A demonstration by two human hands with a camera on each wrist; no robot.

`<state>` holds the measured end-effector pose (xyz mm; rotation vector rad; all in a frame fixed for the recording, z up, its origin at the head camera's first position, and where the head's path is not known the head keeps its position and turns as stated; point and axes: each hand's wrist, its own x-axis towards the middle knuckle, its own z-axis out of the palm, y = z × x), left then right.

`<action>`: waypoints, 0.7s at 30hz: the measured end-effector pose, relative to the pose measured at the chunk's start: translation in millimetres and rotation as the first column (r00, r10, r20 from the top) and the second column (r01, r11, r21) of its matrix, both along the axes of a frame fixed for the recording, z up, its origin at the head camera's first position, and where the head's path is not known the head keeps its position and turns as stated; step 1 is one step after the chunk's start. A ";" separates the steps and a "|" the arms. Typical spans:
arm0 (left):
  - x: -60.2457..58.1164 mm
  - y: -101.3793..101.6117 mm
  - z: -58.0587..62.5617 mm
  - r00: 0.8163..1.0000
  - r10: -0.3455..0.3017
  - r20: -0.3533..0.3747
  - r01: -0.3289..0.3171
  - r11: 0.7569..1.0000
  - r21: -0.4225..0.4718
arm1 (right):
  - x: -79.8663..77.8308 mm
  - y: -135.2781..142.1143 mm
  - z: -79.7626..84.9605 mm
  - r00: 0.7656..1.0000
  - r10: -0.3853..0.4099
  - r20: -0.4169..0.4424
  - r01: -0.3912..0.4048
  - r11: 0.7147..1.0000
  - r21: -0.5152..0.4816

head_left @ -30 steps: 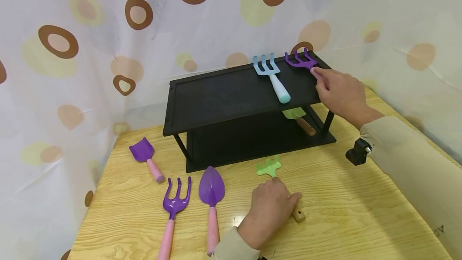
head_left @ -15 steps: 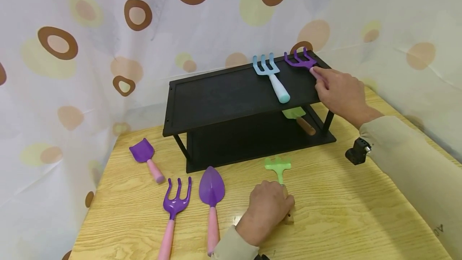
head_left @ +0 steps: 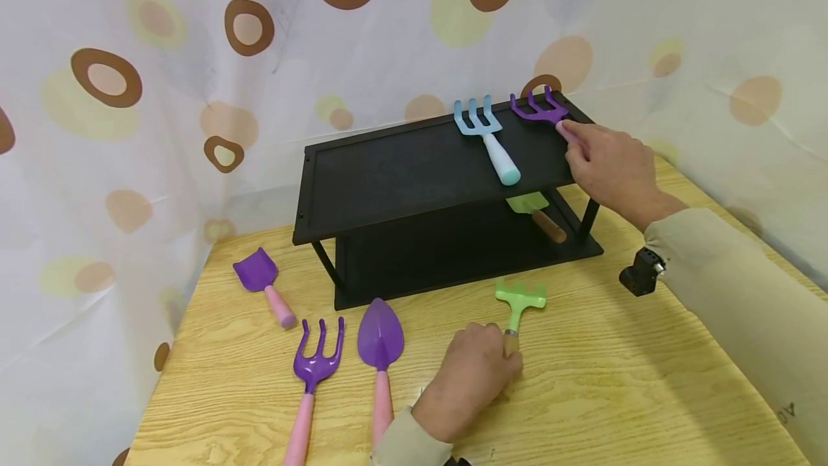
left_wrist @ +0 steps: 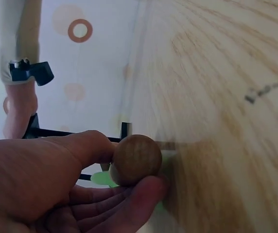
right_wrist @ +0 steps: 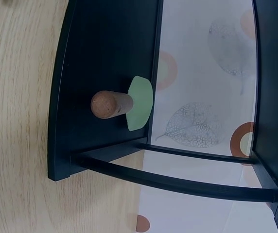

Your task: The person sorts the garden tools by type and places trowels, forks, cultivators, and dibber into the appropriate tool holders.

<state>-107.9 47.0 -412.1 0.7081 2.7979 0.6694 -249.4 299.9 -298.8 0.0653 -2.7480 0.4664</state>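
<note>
My left hand (head_left: 475, 376) grips the wooden handle of a small green rake (head_left: 520, 298) in front of the black two-tier rack (head_left: 388, 171). In the left wrist view, thumb and fingers close around the round handle end (left_wrist: 136, 160). At the rack's upper right, my right hand (head_left: 611, 164) holds the pink handle of a purple hand fork (head_left: 546, 112), its tines on the top shelf. Beside it lies a light blue hand fork (head_left: 494, 146). A green tool with a wooden handle (head_left: 548, 226) rests on the lower shelf, its blade partly hidden in the head view.
Left of my left hand, a purple trowel (head_left: 380, 336), a purple three-tine fork (head_left: 317, 365) and a purple shovel (head_left: 256, 272) lie on the wooden table (head_left: 647, 380). A patterned curtain (head_left: 401, 34) hangs behind the rack.
The green rake's head has swung to the right as my left hand turned it, and that hand shifted slightly left. My right hand and the purple fork have stayed in place.
</note>
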 end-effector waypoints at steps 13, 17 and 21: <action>1.8 -22.9 21.4 0.994 0.023 0.105 -0.030 0.997 0.066 | -0.2 -2.2 1.8 1.000 0.007 0.002 -0.007 1.000 -0.002; 0.8 -30.3 29.7 0.994 0.012 0.109 -0.019 0.998 0.067 | 0.4 -1.8 2.0 1.000 0.007 -0.005 -0.007 1.000 -0.007; -0.9 -38.7 36.6 0.997 0.007 0.074 -0.013 0.997 0.071 | 1.0 -1.3 1.6 1.000 0.004 -0.005 -0.004 1.000 -0.011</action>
